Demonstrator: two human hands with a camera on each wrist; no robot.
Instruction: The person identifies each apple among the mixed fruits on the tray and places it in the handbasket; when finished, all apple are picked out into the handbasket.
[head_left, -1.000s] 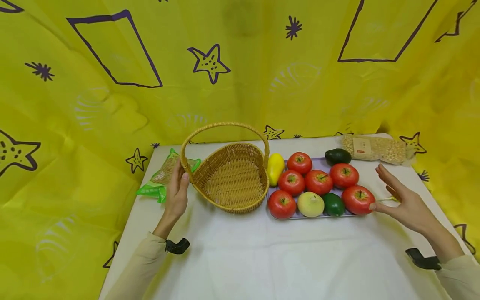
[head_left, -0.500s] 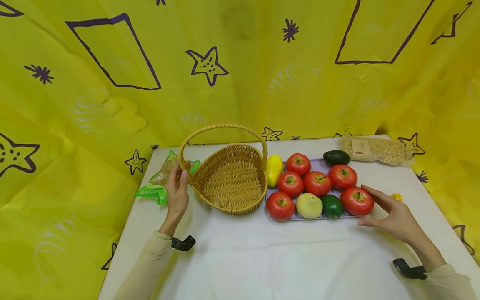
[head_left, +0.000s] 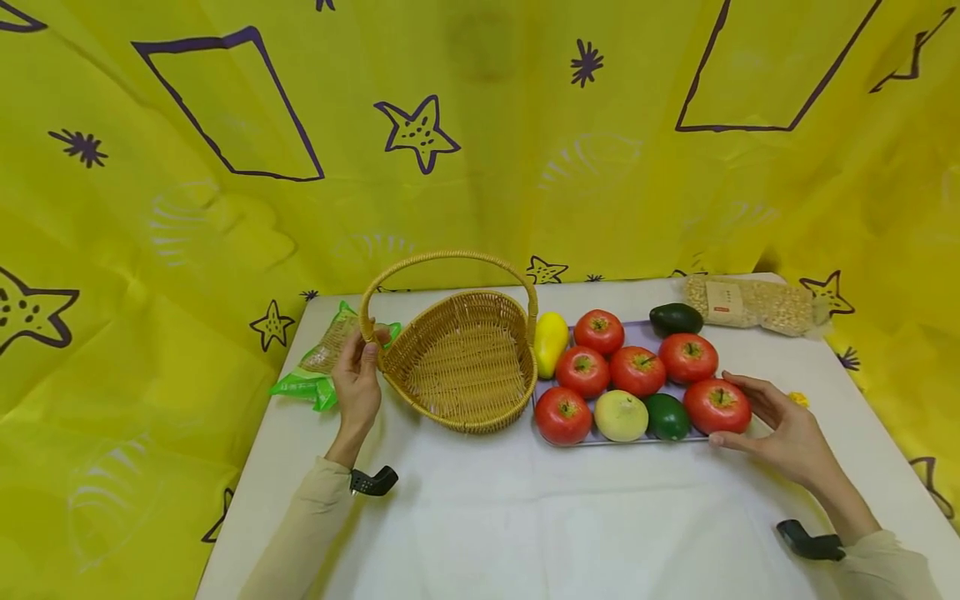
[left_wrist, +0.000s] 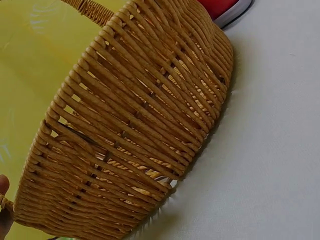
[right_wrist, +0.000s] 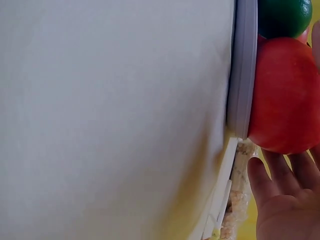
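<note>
A woven basket [head_left: 468,362] with a tall arched handle stands left of the middle. My left hand [head_left: 357,385] grips the left foot of its handle; in the left wrist view, the basket's woven side [left_wrist: 130,120] fills much of the frame. To the right, a purple tray [head_left: 534,408] carries several red tomatoes, a pale round fruit [head_left: 621,416] and a dark green fruit [head_left: 667,417]. My right hand [head_left: 783,433] is spread about the front right tomato [head_left: 716,406], fingers at its far side, thumb in front. In the right wrist view, fingers [right_wrist: 282,175] pass behind that tomato.
A yellow mango-like fruit [head_left: 552,343] lies between basket and tray. An avocado [head_left: 676,318] sits at the tray's back right, near a clear bag of grains [head_left: 753,304]. A green net-like package [head_left: 318,358] lies behind my left hand. A yellow curtain [head_left: 480,150] hangs behind the table.
My right hand has moved left and in to the front right tomato, its fingers now about it. The left hand has closed on the handle's foot; the basket has stayed in place.
</note>
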